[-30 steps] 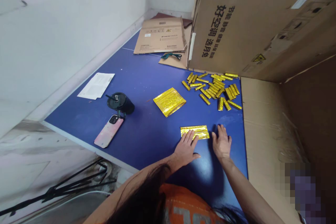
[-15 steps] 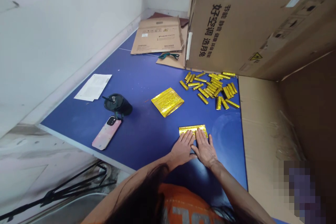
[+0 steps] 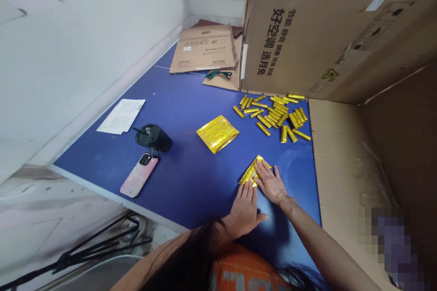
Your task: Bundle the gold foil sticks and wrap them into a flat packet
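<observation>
Hands: both palm-down on the work, neither gripping. Right hand (image 3: 271, 185) is lying flat across the right part of a gold foil packet (image 3: 249, 173), fingers extended, thumb angling toward the left hand. Left hand (image 3: 245, 211) is sitting closer to the body, fingers straight and close together, tips touching the packet's near edge, thumb sticking out to the right.

Packet is resting flat on the blue table (image 3: 184, 182), near side, running diagonally; its right part is partly hidden under the right hand.

A second, wider gold foil piece (image 3: 217, 133) is lying farther out and to the left, clear of both hands. Small gold strips (image 3: 278, 111) are sitting in a loose scatter at the far right, some overlapping, near the base of a big carton (image 3: 293, 50).

Left side: a black tumbler (image 3: 154, 137) with a straw is standing just beyond a pink phone (image 3: 138, 177) lying back up; white paper (image 3: 122, 116) is lying behind them. Far end: flattened cardboard (image 3: 205, 50), with a green cord (image 3: 219, 74) resting just in front.
</observation>
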The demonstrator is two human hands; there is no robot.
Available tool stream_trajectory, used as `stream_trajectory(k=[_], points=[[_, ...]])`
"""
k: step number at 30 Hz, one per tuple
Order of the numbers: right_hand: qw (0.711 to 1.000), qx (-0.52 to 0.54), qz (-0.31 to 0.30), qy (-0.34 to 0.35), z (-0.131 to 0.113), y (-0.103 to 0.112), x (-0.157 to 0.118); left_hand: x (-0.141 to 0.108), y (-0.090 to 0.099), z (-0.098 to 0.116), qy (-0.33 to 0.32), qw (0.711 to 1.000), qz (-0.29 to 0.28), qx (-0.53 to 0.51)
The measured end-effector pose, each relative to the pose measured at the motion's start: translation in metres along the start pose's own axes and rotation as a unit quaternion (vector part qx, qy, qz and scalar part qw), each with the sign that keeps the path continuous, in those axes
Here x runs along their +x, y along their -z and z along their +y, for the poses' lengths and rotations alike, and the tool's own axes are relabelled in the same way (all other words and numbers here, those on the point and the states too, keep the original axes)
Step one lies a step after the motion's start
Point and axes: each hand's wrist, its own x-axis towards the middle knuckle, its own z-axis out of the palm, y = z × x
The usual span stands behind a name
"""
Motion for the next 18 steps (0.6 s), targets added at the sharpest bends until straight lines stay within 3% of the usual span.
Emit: stream_trajectory(k=[5, 8, 13, 18], points=[[1.0, -0.013, 0.019, 0.015, 0.001, -0.006, 0.0, 0.011, 0.015, -0.015, -0.072, 0.997, -0.011, 0.003], [0.999, 0.003, 0.05, 0.014, 0.003, -0.007, -0.002, 0.017, 0.02, -0.023, -0.049, 0.999, -0.004, -0.009], [0.988, 0.021, 0.145, -0.043, 0.007, -0.006, -0.006, 0.019, 0.017, -0.026, -0.018, 0.999, 0.006, -0.043], [0.988, 0.009, 0.144, -0.061, 0.005, -0.012, -0.008, 0.024, 0.021, -0.031, 0.008, 0.997, 0.01, -0.077]])
